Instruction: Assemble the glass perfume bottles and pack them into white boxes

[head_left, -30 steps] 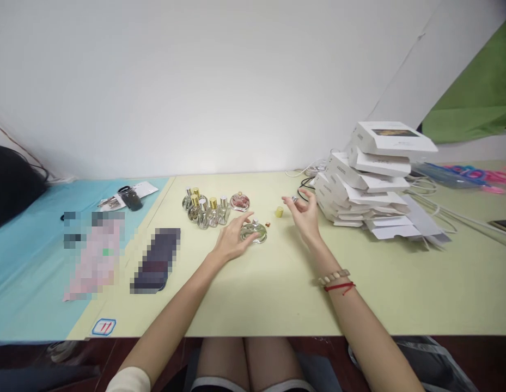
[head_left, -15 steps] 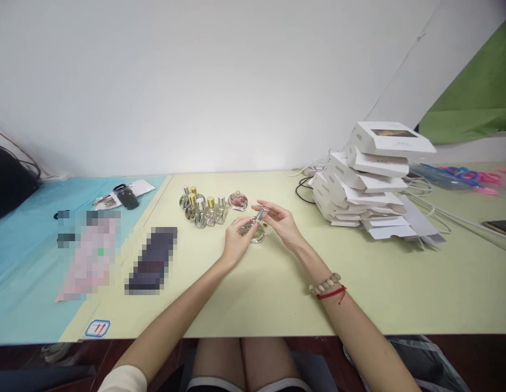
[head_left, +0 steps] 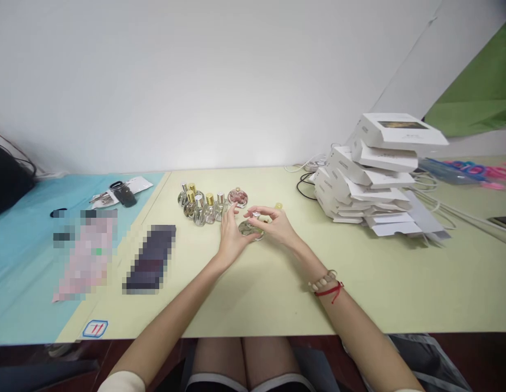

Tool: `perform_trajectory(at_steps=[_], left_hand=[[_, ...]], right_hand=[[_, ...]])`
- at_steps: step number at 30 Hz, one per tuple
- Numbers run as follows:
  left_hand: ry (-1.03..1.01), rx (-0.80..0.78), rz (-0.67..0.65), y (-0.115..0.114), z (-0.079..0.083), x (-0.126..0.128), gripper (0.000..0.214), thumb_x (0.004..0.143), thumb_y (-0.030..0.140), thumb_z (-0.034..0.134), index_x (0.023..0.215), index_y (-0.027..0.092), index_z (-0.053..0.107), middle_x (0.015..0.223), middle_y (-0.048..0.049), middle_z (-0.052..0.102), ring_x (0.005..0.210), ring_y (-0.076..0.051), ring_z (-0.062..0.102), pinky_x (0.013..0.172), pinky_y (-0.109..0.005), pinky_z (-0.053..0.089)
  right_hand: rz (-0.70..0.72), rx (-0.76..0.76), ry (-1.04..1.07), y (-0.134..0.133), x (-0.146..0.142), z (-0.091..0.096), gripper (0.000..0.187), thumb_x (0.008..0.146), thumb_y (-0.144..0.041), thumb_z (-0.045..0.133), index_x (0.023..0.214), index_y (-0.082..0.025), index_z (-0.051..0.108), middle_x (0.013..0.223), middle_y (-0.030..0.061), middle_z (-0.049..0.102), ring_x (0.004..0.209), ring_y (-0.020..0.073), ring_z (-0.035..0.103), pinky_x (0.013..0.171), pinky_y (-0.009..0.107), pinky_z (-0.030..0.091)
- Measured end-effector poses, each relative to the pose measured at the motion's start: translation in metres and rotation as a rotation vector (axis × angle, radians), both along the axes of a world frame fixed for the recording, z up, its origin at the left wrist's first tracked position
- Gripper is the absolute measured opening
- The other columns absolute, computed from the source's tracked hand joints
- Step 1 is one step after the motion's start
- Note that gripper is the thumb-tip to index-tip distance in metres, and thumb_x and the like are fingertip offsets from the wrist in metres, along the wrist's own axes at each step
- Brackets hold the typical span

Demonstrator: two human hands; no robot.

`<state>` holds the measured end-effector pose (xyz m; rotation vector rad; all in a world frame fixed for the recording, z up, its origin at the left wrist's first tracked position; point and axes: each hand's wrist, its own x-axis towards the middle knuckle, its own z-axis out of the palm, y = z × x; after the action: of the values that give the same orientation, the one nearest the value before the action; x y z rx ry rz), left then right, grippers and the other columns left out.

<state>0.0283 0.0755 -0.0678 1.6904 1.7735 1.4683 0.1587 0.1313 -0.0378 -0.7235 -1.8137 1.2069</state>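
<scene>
A rounded clear glass perfume bottle (head_left: 248, 231) stands on the table between my hands. At its top is a silver cap (head_left: 256, 214), pinched between the fingertips of my right hand (head_left: 282, 225). My left hand (head_left: 230, 239) is spread at the bottle's left side, fingers apart and pointing up, its thumb reaching along the bottle's front. Whether that thumb presses on the glass I cannot tell. Just behind, a round bottle with pinkish contents (head_left: 238, 197) stands by the left fingertips. Several small glass bottles (head_left: 199, 215) with gold and silver caps cluster to the left.
White boxes (head_left: 367, 179) are stacked unevenly at the right, with black and white cables behind them. A small yellow cap-like piece (head_left: 279, 206) lies beyond my right hand. On the left are a blurred dark rectangle (head_left: 150, 258) and a dark jar (head_left: 122, 194).
The silver cap has gone from being held tilted above the bottle by both hands to sitting at its top under my right fingers. My left hand has let go and opened leftward.
</scene>
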Motion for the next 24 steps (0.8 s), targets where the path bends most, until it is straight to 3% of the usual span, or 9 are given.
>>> perform_trajectory(at_steps=[4,9,13,16,20,24], left_hand=[[0.038,0.02,-0.008,0.002,-0.001,-0.002,0.087,0.054,0.027,0.077,0.127,0.02,0.03,0.104,-0.0079,0.053,0.102,-0.024,0.049,0.089,-0.041,0.037],[0.017,-0.041,-0.127,0.001,0.001,-0.006,0.078,0.06,0.025,0.074,0.126,0.023,0.031,0.094,-0.0042,0.058,0.089,-0.02,0.055,0.077,-0.032,0.043],[0.154,-0.073,-0.007,-0.003,0.006,-0.005,0.066,0.066,0.03,0.069,0.123,0.024,0.035,0.091,-0.0034,0.057,0.085,-0.02,0.056,0.066,-0.029,0.043],[0.269,0.001,0.123,-0.004,0.006,-0.008,0.061,0.072,0.033,0.063,0.125,0.022,0.035,0.089,-0.0051,0.056,0.087,-0.021,0.055,0.067,-0.029,0.043],[0.395,0.122,0.226,0.003,0.0,-0.019,0.062,0.077,0.031,0.057,0.131,0.018,0.029,0.102,-0.0106,0.054,0.098,-0.024,0.05,0.079,-0.034,0.043],[0.478,0.21,0.264,0.011,-0.005,-0.03,0.061,0.08,0.029,0.053,0.132,0.014,0.027,0.122,-0.0161,0.042,0.115,-0.027,0.039,0.093,-0.04,0.037]], right_hand=[[0.012,0.012,-0.015,0.0,-0.002,-0.003,0.031,0.069,-0.036,0.064,0.094,-0.017,0.064,0.092,0.0062,0.067,0.085,0.0188,0.063,0.068,0.028,0.05],[0.039,0.063,0.0,-0.003,-0.004,-0.007,0.03,0.072,-0.036,0.062,0.097,-0.019,0.061,0.093,0.0063,0.067,0.087,0.019,0.062,0.076,0.032,0.048],[0.039,0.124,-0.004,-0.002,-0.002,-0.009,0.04,0.073,-0.034,0.062,0.112,-0.023,0.056,0.109,0.0061,0.061,0.098,0.0183,0.058,0.086,0.034,0.044],[-0.156,0.147,0.029,0.008,0.003,-0.01,0.044,0.074,-0.037,0.06,0.115,-0.023,0.052,0.105,0.0073,0.062,0.098,0.0182,0.057,0.082,0.034,0.045],[-0.457,0.223,0.03,0.022,0.011,-0.017,0.029,0.08,-0.036,0.05,0.102,-0.019,0.057,0.099,0.008,0.062,0.089,0.0175,0.058,0.075,0.031,0.045],[-0.52,0.4,-0.128,0.024,0.005,-0.032,0.021,0.079,-0.026,0.045,0.093,-0.019,0.059,0.099,0.0076,0.06,0.088,0.0189,0.055,0.08,0.035,0.042]])
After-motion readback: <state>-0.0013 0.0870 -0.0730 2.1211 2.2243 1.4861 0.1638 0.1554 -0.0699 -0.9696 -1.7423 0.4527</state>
